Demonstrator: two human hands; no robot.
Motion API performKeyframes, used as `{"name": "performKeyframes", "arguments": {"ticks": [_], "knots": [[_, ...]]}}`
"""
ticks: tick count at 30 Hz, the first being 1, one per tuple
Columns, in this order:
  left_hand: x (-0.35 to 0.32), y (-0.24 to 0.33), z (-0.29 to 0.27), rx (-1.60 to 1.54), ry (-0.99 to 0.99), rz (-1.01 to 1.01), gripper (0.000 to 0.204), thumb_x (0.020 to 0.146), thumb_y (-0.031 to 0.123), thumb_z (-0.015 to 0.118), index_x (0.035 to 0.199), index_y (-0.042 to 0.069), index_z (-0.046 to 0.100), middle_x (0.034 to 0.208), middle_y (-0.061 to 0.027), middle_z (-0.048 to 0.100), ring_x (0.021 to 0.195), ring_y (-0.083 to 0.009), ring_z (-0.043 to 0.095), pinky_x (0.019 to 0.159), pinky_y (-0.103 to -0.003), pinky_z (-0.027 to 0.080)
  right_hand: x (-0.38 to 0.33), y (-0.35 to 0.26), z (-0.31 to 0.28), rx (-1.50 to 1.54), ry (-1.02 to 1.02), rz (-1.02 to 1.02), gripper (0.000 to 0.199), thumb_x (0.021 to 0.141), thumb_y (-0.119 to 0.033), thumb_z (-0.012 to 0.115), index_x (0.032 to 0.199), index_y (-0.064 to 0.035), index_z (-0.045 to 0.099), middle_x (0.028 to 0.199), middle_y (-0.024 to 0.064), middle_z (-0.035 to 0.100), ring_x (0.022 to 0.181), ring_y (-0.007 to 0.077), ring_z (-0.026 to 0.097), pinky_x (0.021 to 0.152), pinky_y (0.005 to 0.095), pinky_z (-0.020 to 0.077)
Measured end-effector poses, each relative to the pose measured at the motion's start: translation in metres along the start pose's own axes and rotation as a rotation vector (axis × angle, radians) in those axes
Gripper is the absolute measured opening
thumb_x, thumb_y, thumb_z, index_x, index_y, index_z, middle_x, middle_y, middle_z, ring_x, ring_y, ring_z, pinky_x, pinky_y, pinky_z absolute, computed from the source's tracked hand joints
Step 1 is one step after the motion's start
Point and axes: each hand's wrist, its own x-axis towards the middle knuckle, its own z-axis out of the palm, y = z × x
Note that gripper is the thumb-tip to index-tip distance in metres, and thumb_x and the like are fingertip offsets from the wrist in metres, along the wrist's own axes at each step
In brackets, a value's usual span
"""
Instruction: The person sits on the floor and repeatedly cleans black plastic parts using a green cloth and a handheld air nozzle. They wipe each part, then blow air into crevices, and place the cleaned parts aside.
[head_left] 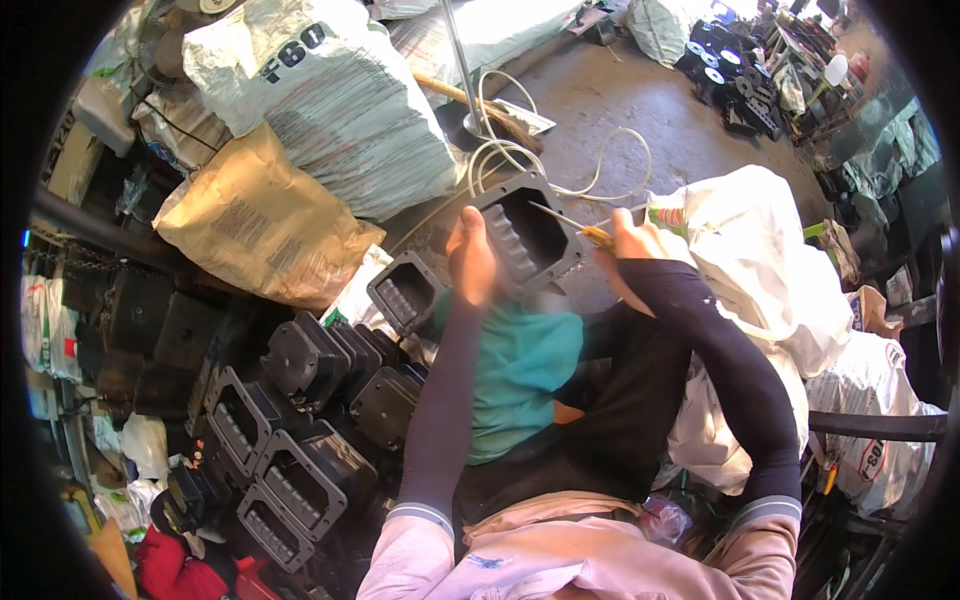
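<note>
My left hand [472, 258] grips the left side of a dark plastic housing [518, 238], a box-like part with a flanged rim and a ribbed inner wall. The housing is held up over my lap, its open side facing me. In my right hand [640, 245] is a thin-bladed tool [562, 218] with a yellowish handle; its tip lies at the housing's opening, though contact is hard to make out. A teal cloth [525, 370] covers part of my lap. Left of my left forearm sits a similar smaller-looking housing [405, 292].
Several more dark housings [305, 480] are piled at my left. Beyond them lie a brown paper bag [265, 225] and a large white sack [345, 120]. A white bag [745, 255] stands by my right arm. A pale hose [648, 160] loops over the floor near a broom [515, 130].
</note>
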Motion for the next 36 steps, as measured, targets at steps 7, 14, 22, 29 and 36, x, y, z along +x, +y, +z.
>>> {"name": "performKeyframes", "arguments": {"ticks": [7,14,22,29,36], "knots": [[-0.006,0.011,0.003,0.083,0.084,0.124,0.061,0.102,0.056,0.045,0.114,-0.001,0.063,0.107,-0.0117,0.068,0.098,-0.0222,0.06,0.09,-0.037,0.045,-0.035,0.012,-0.02,-0.017,-0.433,0.047,0.041,0.089,-0.031,0.069,0.101,0.0017,0.048,0.078,0.0277,0.066,0.078,0.0473,0.066,0.071,0.0519,0.0529],[-0.004,0.01,0.001,0.057,0.117,0.135,0.061,0.101,0.056,0.048,0.115,-0.002,0.063,0.108,-0.0129,0.067,0.098,-0.0228,0.059,0.09,-0.037,0.045,-0.028,-0.002,-0.029,0.052,-0.298,0.136,0.04,0.089,-0.031,0.07,0.1,-0.0001,0.048,0.077,0.0285,0.065,0.077,0.0486,0.066,0.07,0.053,0.0519],[-0.001,0.01,0.003,-0.013,0.099,0.06,0.063,0.102,0.054,0.049,0.117,-0.006,0.061,0.108,-0.0132,0.067,0.098,-0.0208,0.059,0.089,-0.035,0.046,-0.004,0.002,-0.015,0.046,-0.155,0.134,0.039,0.09,-0.029,0.067,0.104,0.0015,0.049,0.075,0.0283,0.065,0.077,0.0473,0.066,0.071,0.0528,0.0522],[-0.011,0.022,0.004,0.009,0.046,0.093,0.062,0.102,0.053,0.05,0.115,-0.006,0.062,0.105,-0.0124,0.066,0.096,-0.0181,0.059,0.087,-0.034,0.047,-0.015,-0.007,-0.013,0.045,-0.118,0.068,0.039,0.09,-0.032,0.067,0.104,-0.0033,0.046,0.074,0.0268,0.065,0.076,0.0487,0.065,0.07,0.0549,0.0512],[0.001,0.01,-0.004,-0.029,0.157,0.084,0.063,0.102,0.054,0.05,0.115,-0.005,0.063,0.106,-0.0114,0.067,0.096,-0.0189,0.058,0.088,-0.034,0.046,-0.031,0.002,-0.044,0.03,-0.312,0.132,0.041,0.088,-0.033,0.07,0.106,-0.0027,0.049,0.076,0.027,0.066,0.076,0.0469,0.067,0.071,0.0539,0.0526]]}}
